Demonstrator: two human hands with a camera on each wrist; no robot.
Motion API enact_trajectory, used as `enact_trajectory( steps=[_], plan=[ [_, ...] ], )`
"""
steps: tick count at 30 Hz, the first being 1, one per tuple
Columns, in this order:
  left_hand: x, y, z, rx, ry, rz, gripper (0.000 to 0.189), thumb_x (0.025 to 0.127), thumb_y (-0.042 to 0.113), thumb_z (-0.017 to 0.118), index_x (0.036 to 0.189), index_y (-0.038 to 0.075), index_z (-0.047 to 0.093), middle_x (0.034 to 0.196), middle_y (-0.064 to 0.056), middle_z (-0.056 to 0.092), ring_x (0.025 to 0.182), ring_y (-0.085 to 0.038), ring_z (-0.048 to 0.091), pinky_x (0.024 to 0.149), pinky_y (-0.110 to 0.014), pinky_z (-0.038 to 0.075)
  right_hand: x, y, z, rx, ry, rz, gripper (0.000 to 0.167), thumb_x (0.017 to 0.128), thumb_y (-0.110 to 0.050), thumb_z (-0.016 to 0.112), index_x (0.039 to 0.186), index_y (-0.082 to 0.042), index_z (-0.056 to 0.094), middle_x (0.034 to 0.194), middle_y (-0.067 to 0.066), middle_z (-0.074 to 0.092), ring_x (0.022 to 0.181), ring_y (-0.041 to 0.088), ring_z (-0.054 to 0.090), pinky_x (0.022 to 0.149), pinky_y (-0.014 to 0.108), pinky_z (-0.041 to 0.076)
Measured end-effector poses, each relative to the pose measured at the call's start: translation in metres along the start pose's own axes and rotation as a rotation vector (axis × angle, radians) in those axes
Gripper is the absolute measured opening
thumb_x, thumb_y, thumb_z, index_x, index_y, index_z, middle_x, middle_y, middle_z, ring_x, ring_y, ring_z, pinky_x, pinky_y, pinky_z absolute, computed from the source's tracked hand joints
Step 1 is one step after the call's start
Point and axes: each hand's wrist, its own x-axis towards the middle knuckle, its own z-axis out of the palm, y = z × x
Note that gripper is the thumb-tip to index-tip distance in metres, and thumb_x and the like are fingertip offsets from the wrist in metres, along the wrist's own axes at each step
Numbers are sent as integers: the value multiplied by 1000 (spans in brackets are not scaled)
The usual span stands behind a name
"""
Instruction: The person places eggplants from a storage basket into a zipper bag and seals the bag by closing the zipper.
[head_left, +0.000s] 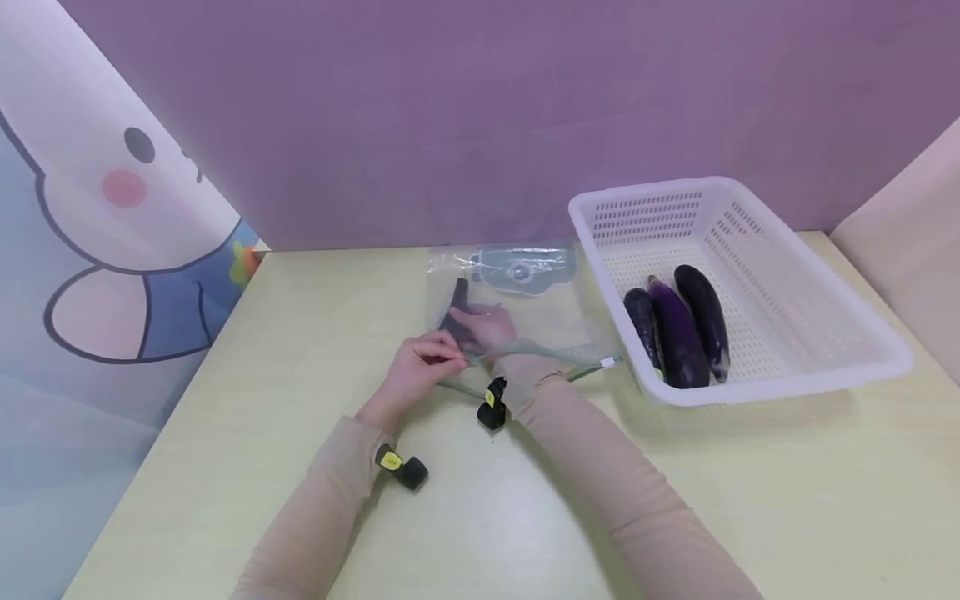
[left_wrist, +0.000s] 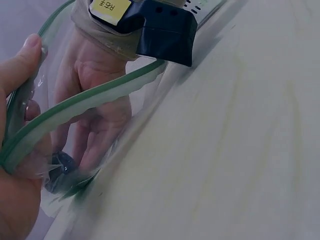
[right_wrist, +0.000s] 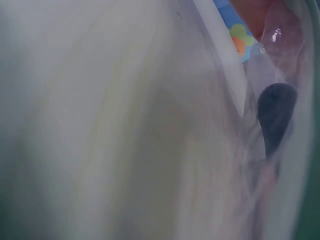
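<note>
A clear zip bag with a green closure strip lies on the table, its mouth spread toward the person. My left hand pinches the left side of the bag's mouth between thumb and fingers. Through that mouth reaches my right hand, seen through the film. It holds a dark eggplant at the bag's left side, the thumb lying over it. In the left wrist view, the right fingers come down beside the eggplant's dark end. A white slider sits at the strip's right end.
To the right stands a white perforated basket with three eggplants along its left side. The bag's right edge comes close to the basket. A purple wall rises behind the table. A cartoon-printed cloth hangs at left.
</note>
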Motion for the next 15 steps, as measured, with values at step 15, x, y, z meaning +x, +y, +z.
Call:
enact_trajectory(
  steps=[15],
  plan=[
    [-1, -3, -2, 23, -9, -7, 42, 77, -5, 69, 77, 37, 71, 81, 13, 62, 75, -2, 55, 65, -13, 47, 1, -1, 6, 129, 6, 27, 48, 90, -39, 61, 127, -9, 59, 125, 11, 63, 101, 24, 63, 89, 32, 50]
  ],
)
